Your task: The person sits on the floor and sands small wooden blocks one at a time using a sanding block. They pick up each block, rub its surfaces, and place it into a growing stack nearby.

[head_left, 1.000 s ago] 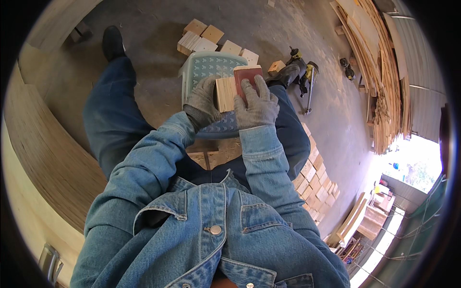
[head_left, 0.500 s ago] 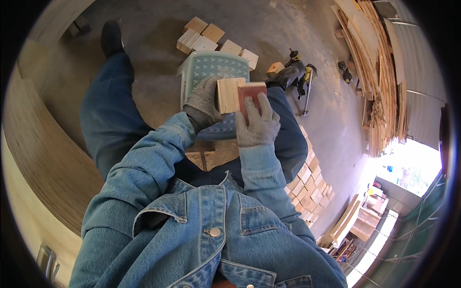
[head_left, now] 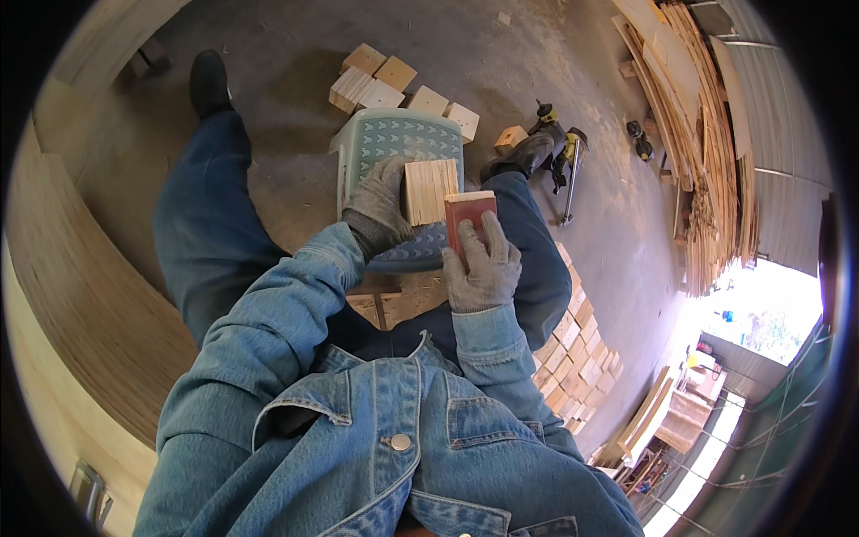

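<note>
My gloved left hand (head_left: 379,199) is closed around the left side of a stack-layered wood block (head_left: 431,190), holding it over a pale blue-green plastic stool (head_left: 394,134). Sawdust dots the stool's top. In my gloved right hand (head_left: 484,268) is a sanding block (head_left: 469,213) faced with reddish-brown sandpaper, with a pale wood edge at its far end. My right fingers lie across its reddish face. The sanding block is at the wood block's right edge; whether the two touch, I cannot tell.
Several wood blocks (head_left: 380,80) lie on the floor beyond the stool. A yellow-and-black power tool (head_left: 573,148) is by my right shoe. Many blocks (head_left: 577,358) are piled beside my right leg. Boards (head_left: 707,143) lean along the right wall; a curved plywood sheet (head_left: 89,295) is at left.
My right hand has drawn the sanding block back toward me along the wood block's right side. The left hand and the wood block have shifted slightly nearer.
</note>
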